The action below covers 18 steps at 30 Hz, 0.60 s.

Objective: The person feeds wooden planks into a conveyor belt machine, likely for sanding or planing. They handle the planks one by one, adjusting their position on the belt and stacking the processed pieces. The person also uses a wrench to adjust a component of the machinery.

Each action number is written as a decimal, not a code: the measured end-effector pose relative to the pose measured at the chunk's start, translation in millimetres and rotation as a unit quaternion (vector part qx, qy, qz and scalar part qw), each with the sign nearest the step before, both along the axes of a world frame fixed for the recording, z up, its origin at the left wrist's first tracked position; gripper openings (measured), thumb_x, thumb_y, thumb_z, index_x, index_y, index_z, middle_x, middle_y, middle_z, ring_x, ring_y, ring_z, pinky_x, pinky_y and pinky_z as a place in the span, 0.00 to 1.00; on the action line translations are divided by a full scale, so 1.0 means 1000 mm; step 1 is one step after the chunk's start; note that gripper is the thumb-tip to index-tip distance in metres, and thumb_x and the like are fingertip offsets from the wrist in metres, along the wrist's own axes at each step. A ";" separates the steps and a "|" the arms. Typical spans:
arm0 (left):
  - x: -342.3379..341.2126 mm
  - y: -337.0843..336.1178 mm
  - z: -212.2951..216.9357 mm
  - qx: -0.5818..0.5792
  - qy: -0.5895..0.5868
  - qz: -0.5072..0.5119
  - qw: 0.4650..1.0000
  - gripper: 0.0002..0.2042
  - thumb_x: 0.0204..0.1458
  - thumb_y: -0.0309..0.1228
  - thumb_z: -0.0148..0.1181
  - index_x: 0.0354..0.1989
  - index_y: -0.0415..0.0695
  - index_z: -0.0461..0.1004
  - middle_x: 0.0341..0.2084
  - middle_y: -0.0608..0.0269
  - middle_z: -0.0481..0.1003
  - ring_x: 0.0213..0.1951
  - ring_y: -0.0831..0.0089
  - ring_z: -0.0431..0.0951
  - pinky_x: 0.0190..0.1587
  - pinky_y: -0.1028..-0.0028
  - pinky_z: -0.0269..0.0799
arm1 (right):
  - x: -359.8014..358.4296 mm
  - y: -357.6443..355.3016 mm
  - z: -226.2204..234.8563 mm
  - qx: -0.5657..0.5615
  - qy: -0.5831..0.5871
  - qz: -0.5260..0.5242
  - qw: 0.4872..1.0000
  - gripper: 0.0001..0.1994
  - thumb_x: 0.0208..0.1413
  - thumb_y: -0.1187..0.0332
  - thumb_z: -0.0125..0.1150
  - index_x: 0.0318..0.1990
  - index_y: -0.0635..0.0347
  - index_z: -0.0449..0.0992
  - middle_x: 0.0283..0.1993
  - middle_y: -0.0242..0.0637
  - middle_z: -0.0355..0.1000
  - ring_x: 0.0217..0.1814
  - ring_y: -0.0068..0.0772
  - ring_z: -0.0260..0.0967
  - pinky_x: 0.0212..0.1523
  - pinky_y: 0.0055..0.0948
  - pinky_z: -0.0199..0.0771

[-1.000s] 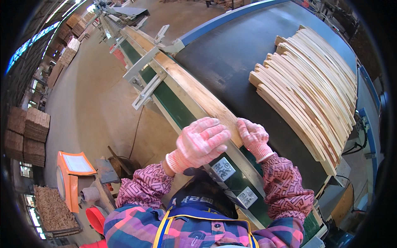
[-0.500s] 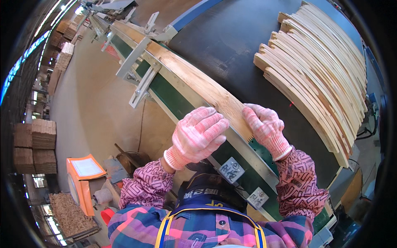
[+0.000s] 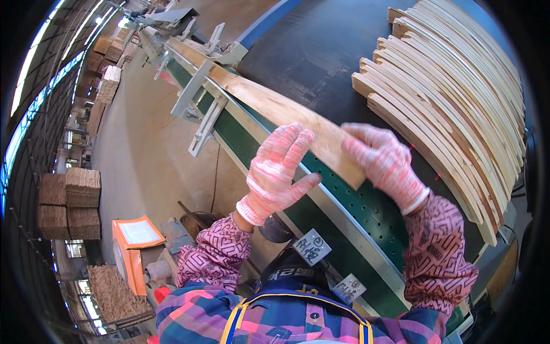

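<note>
Now the left hand (image 3: 278,172) lies flat with fingers spread on the near end of the wooden strip (image 3: 275,112) on the green conveyor (image 3: 366,212), the right hand (image 3: 384,163) cupping its end (best pressed evenly, kept square to the rail).

Bright daylight, sharp, fisheye-bent edges, dark rim

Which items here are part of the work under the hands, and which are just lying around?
In the work: left hand, right hand, wooden board, green conveyor.

Lying about: pile of wooden slats, orange scale, stacks of boards by the far wall.
</note>
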<state>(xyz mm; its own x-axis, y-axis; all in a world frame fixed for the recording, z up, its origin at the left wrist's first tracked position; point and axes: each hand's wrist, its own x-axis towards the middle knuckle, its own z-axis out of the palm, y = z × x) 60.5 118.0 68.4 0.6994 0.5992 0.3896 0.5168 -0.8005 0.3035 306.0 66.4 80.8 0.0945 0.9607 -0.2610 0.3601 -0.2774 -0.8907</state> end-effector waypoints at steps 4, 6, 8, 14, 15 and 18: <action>0.007 0.007 -0.009 0.002 0.053 -0.011 0.999 0.35 0.44 0.40 0.74 0.64 0.45 0.71 0.63 0.47 0.70 0.64 0.45 0.69 0.68 0.54 0.65 | -0.014 -0.020 -0.047 -0.052 0.099 -0.005 0.994 0.24 0.63 0.55 0.60 0.62 0.58 0.75 0.53 0.46 0.80 0.56 0.37 0.78 0.60 0.30 0.72; 0.011 0.011 -0.011 -0.016 0.085 -0.051 0.995 0.35 0.44 0.40 0.74 0.63 0.46 0.72 0.62 0.48 0.71 0.64 0.45 0.70 0.67 0.54 0.65 | -0.018 -0.024 -0.069 -0.024 0.105 0.003 0.994 0.25 0.64 0.56 0.58 0.65 0.58 0.73 0.55 0.49 0.79 0.59 0.40 0.77 0.61 0.31 0.72; 0.012 0.016 -0.016 -0.029 0.095 -0.092 0.991 0.34 0.44 0.40 0.73 0.63 0.46 0.73 0.61 0.50 0.73 0.64 0.46 0.70 0.66 0.54 0.68 | -0.023 -0.027 -0.076 0.008 0.022 0.016 1.000 0.24 0.64 0.55 0.57 0.64 0.56 0.74 0.51 0.50 0.80 0.53 0.49 0.78 0.56 0.38 0.76; 0.032 0.038 -0.035 -0.040 0.045 -0.166 0.984 0.26 0.46 0.43 0.71 0.54 0.49 0.78 0.49 0.55 0.79 0.53 0.50 0.78 0.59 0.56 0.74 | -0.040 -0.030 -0.103 0.125 -0.214 0.041 0.968 0.18 0.64 0.57 0.59 0.57 0.52 0.78 0.35 0.46 0.80 0.34 0.51 0.80 0.36 0.43 0.80; 0.034 0.044 -0.039 -0.034 0.034 -0.167 0.985 0.24 0.46 0.43 0.71 0.52 0.50 0.79 0.46 0.56 0.80 0.50 0.51 0.79 0.57 0.56 0.75 | -0.040 -0.030 -0.102 0.113 -0.223 0.050 0.967 0.18 0.64 0.56 0.58 0.57 0.52 0.78 0.34 0.45 0.80 0.34 0.51 0.80 0.35 0.44 0.80; 0.048 0.064 -0.045 -0.011 0.153 -0.217 0.964 0.15 0.57 0.46 0.58 0.47 0.55 0.80 0.36 0.64 0.81 0.43 0.61 0.80 0.48 0.61 0.76 | -0.040 -0.024 -0.095 0.047 -0.255 0.078 0.963 0.18 0.65 0.55 0.57 0.56 0.52 0.78 0.34 0.44 0.80 0.34 0.50 0.79 0.32 0.44 0.78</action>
<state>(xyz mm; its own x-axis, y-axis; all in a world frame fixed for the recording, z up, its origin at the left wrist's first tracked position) 108.6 182.3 23.1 0.9663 0.2298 0.1158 0.2025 -0.9567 0.2088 265.9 42.8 -14.4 0.0401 0.9908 -0.1292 0.7877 -0.1109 -0.6060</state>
